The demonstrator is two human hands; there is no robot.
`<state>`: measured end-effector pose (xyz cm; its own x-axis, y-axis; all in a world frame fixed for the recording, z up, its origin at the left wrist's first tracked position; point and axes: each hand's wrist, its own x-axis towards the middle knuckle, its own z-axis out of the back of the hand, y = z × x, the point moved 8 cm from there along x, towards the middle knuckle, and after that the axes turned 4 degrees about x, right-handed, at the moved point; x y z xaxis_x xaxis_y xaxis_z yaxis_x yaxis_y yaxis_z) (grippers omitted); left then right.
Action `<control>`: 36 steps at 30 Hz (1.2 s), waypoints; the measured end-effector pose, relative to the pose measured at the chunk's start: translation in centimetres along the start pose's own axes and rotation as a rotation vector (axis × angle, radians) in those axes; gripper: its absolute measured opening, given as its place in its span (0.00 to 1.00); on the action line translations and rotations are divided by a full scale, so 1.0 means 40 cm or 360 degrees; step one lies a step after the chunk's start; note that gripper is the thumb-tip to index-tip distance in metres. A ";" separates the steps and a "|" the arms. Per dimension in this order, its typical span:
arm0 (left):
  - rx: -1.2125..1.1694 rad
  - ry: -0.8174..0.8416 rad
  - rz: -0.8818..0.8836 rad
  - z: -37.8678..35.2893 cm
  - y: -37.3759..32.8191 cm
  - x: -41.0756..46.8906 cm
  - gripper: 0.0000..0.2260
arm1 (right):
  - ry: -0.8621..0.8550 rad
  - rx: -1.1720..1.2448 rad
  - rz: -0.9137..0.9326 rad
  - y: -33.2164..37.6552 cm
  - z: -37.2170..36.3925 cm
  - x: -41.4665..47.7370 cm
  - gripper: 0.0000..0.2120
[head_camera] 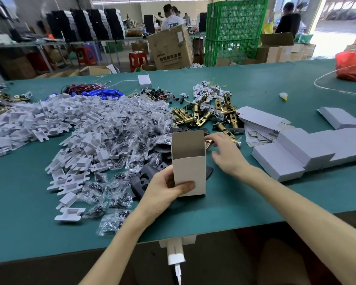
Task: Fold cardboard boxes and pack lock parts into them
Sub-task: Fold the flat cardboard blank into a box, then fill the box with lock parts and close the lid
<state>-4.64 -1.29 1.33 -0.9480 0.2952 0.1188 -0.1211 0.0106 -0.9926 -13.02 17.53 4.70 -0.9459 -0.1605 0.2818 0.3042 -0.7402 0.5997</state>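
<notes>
- My left hand (164, 188) grips the box (189, 167) low down, thumb across the front face and fingers curled behind, forearm coming up from the near edge of the worktop (255, 202).
- The box stands upright on the worktop, mouth open upward, rear flap raised, and it looks empty from here.
- To do this step well, I judge I should hold the box square and steady so its mouth does not collapse, and feed the part in lengthways, clear of the flaps.
- My right hand (226, 153) reaches past the box's right side, wrist bent inward, fingers loosely spread with the tips at the upper right rim. I cannot tell whether they pinch a side flap or a small part.
- Black plates (144, 179) lie just left of the box.
- The brass latches (206, 114) lie in a heap just beyond my right hand, near enough to take one.
- Flat blanks (263, 120) and closed boxes (296, 149) sit to the right.
</notes>
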 end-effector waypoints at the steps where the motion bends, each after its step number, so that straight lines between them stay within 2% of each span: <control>1: 0.0003 -0.0009 0.0003 0.001 -0.002 -0.001 0.20 | 0.0085 -0.0292 0.0086 0.001 -0.010 0.020 0.29; 4: 0.0006 -0.0023 0.0017 0.004 -0.003 -0.002 0.19 | 0.0224 -0.0930 0.0296 0.004 -0.033 0.056 0.32; 7: 0.0006 -0.0038 0.0021 0.007 -0.002 -0.002 0.19 | 0.0241 -0.1323 0.0466 0.026 -0.046 0.069 0.23; 9: 0.0007 -0.0043 0.0021 0.008 -0.001 -0.001 0.19 | 0.0237 -0.1410 0.0518 0.036 -0.048 0.069 0.19; 14: -0.0011 -0.0042 0.0021 0.008 -0.001 -0.001 0.18 | 0.0252 -0.1400 0.0529 0.026 -0.038 0.056 0.18; 18: -0.0028 -0.0031 0.0029 0.008 0.002 0.000 0.19 | 0.0122 -0.1208 0.0584 0.017 -0.005 0.025 0.15; 21: -0.0015 -0.0026 0.0032 0.011 0.006 0.002 0.19 | -0.0008 -0.0798 0.0492 0.006 0.040 0.006 0.09; 25: 0.0007 -0.0031 0.0030 0.010 0.007 0.003 0.18 | -0.0071 -0.0008 -0.0067 -0.063 0.086 -0.003 0.14; 27: 0.0011 -0.0028 0.0029 0.009 0.006 0.003 0.19 | -0.0046 0.0287 -0.0269 -0.092 0.081 -0.015 0.12; 29: 0.0009 -0.0031 0.0024 0.008 0.004 0.002 0.20 | -0.0063 0.0357 -0.0290 -0.098 0.079 -0.023 0.12; 36: 0.0000 -0.0014 -0.0030 0.007 -0.007 -0.003 0.16 | -0.0173 0.0384 -0.0098 -0.056 0.102 -0.022 0.13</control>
<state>-4.59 -1.59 1.60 -0.9481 0.2865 0.1380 -0.1391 0.0165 -0.9901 -12.40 21.98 6.18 -0.9500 -0.0393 0.3099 0.2765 -0.5672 0.7758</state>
